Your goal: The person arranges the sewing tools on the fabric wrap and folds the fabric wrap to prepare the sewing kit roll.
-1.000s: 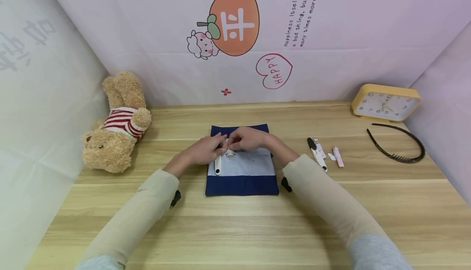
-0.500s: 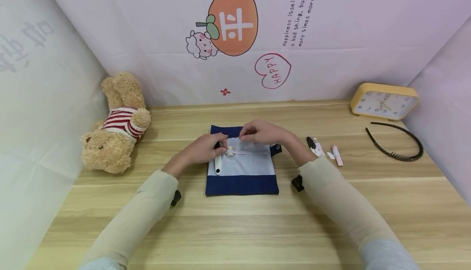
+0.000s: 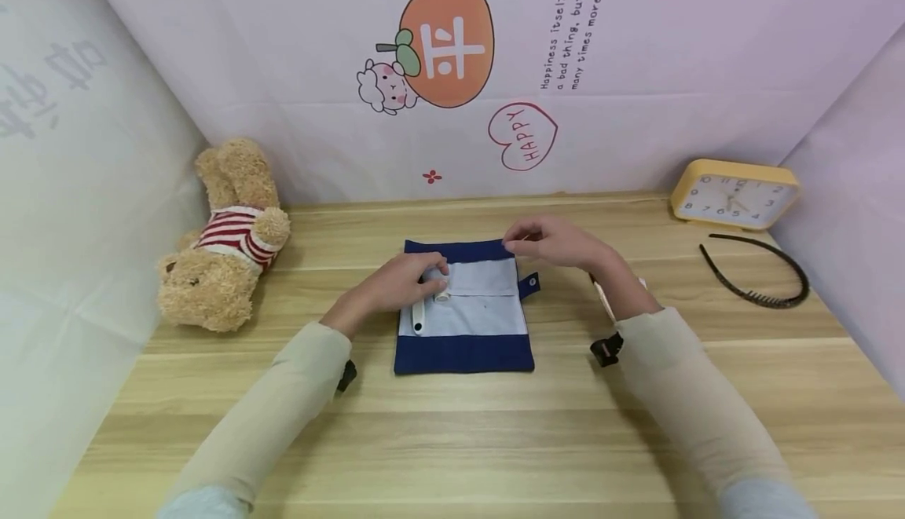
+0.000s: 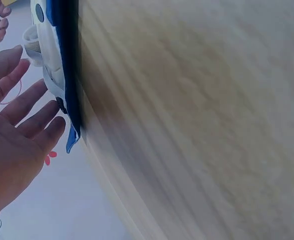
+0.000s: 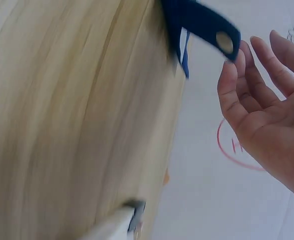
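Note:
A navy fabric pouch [image 3: 463, 354] lies unfolded on the table, its pale grey inside facing up. My left hand [image 3: 406, 279] is over its left part with loosely bent fingers. Below that hand lies a white handle [image 3: 419, 317] with a dark dot at its end; its far part is hidden. A small cream roll [image 3: 441, 296] sits by the fingertips. The left wrist view shows the fingers spread beside the pouch. My right hand [image 3: 555, 242] hovers at the pouch's far right corner, fingers loosely curled and holding nothing. A snap tab [image 5: 212, 27] sticks out on that side.
Behind the right forearm, a slim white item [image 3: 606, 299] is partly hidden. A black headband [image 3: 788, 299] and a yellow clock [image 3: 735, 195] are at the back right. A teddy bear [image 3: 226, 240] lies at the left. A printed white sheet [image 3: 318, 150] backs the table.
My right hand has moved off the roll and pouch middle to the right, uncovering the snap tab; its arm now covers the items at the right. The left hand has shifted slightly right.

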Demonstrator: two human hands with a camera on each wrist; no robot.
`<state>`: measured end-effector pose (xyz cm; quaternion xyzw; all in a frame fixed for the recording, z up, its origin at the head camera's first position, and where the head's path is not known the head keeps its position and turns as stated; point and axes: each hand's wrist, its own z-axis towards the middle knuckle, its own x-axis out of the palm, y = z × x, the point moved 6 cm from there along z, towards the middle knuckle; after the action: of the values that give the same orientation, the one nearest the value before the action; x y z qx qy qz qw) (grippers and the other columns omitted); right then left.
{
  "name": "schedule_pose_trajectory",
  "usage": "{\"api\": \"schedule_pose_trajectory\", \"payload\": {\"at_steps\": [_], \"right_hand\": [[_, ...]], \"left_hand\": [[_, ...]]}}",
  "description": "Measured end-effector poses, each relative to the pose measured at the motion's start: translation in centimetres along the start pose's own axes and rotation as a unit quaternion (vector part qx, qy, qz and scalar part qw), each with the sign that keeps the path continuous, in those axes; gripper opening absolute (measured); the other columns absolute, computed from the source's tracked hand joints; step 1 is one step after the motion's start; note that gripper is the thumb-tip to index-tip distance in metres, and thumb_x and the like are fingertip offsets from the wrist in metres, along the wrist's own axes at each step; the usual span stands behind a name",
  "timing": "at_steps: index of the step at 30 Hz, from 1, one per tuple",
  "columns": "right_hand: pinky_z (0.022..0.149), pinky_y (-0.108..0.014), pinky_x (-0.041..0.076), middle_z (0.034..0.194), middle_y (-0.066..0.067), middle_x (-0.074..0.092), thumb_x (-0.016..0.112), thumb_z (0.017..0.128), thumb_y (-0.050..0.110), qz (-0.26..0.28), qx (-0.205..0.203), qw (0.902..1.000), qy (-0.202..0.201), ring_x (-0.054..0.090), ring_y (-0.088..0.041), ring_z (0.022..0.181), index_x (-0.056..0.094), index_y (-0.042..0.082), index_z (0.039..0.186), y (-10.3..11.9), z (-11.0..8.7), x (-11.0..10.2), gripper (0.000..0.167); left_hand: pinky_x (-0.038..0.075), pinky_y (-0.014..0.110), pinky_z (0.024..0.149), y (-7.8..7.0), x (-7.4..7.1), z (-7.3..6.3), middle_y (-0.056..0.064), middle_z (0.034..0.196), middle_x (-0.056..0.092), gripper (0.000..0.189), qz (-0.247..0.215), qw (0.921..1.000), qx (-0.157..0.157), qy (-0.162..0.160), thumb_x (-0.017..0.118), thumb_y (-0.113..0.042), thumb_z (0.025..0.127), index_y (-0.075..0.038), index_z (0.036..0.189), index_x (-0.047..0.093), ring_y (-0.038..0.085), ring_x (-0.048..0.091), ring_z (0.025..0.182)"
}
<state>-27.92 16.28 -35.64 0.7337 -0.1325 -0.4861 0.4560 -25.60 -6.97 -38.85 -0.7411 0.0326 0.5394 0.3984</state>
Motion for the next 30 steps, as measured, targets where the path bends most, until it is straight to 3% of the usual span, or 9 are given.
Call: {"api": "schedule_pose_trajectory", "payload": {"at_steps": [8, 17, 24, 30], "right_hand": [[0.087, -0.051, 0.052, 0.117, -0.019, 0.065, 0.061, 0.104, 0.026, -0.002, 0.029, 0.9994, -0.017, 0.060, -0.039, 0.100, 0.063, -0.002, 0.125, -2.2, -1.9, -2.3, 0.034], [0.088, -0.046, 0.056, 0.118, -0.016, 0.063, 0.066, 0.101, 0.027, -0.006, 0.066, 0.9975, -0.024, 0.061, -0.037, 0.105, 0.059, -0.003, 0.128, -4.7, -3.9, -4.8, 0.041], [0.085, -0.040, 0.056, 0.119, -0.018, 0.062, 0.068, 0.100, 0.026, -0.010, 0.078, 0.9964, -0.033, 0.063, -0.032, 0.102, 0.059, -0.005, 0.129, -6.1, -5.2, -5.8, 0.043], [0.086, -0.039, 0.054, 0.122, -0.018, 0.062, 0.068, 0.100, 0.026, -0.016, 0.095, 0.9949, -0.031, 0.061, -0.029, 0.104, 0.058, -0.003, 0.131, -7.7, -6.2, -6.3, 0.044]], "left_hand": [[0.042, 0.043, 0.109, -0.1, 0.2, 0.6, 0.006, 0.138, 0.061, 0.031, 0.003, 0.9999, 0.008, 0.007, 0.060, -0.027, 0.104, -0.010, 0.130, 0.063, 0.022, 0.053, 0.127], [0.040, 0.044, 0.111, -0.1, 0.4, 0.8, 0.007, 0.140, 0.059, 0.034, 0.001, 0.9998, 0.014, 0.017, 0.060, -0.029, 0.104, -0.010, 0.132, 0.062, 0.024, 0.052, 0.130], [0.025, 0.048, 0.120, -0.1, 0.8, 0.9, 0.011, 0.153, 0.048, 0.035, -0.018, 0.9992, 0.007, 0.035, 0.064, -0.029, 0.102, -0.010, 0.131, 0.064, 0.030, 0.023, 0.152], [0.020, 0.051, 0.122, -0.1, 1.2, 1.0, 0.012, 0.159, 0.040, 0.034, -0.018, 0.9987, 0.010, 0.047, 0.065, -0.031, 0.101, -0.012, 0.130, 0.065, 0.029, 0.019, 0.153]]}}
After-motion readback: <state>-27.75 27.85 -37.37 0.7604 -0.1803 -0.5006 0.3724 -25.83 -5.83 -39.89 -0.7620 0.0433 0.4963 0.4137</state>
